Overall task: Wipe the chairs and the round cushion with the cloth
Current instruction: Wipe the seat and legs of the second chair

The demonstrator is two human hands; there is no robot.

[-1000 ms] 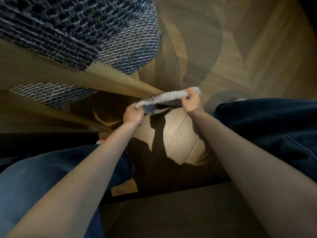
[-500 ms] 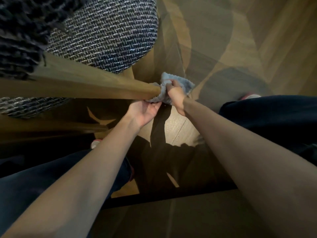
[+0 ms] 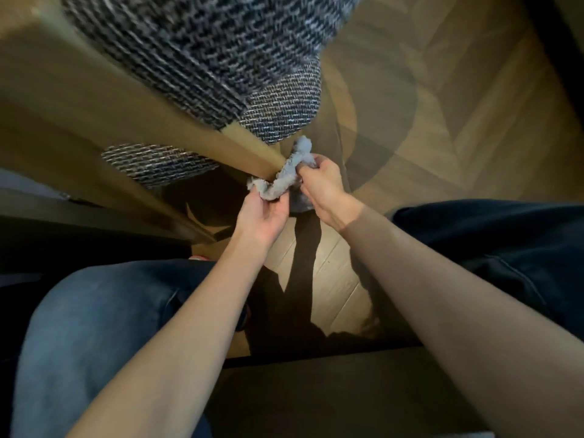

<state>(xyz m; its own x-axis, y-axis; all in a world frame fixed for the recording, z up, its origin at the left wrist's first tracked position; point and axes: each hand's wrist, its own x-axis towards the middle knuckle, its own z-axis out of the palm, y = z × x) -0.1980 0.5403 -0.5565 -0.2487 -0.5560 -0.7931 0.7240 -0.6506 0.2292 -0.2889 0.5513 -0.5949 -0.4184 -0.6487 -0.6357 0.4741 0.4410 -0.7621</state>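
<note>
Round leg btm (image 3: 252, 156), cloth (image 3: 286, 180) now looped.

Herringbone wood floor (image 3: 474, 121), bright lit patch (image 3: 328, 267), long dark shadows (image 3: 303, 248).

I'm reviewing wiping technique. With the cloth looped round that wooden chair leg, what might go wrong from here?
The cloth sits at the very end of the chair leg, so it may slip off. The left hand and right hand each grip one end; a hard tug might drag the leg sideways.
</note>
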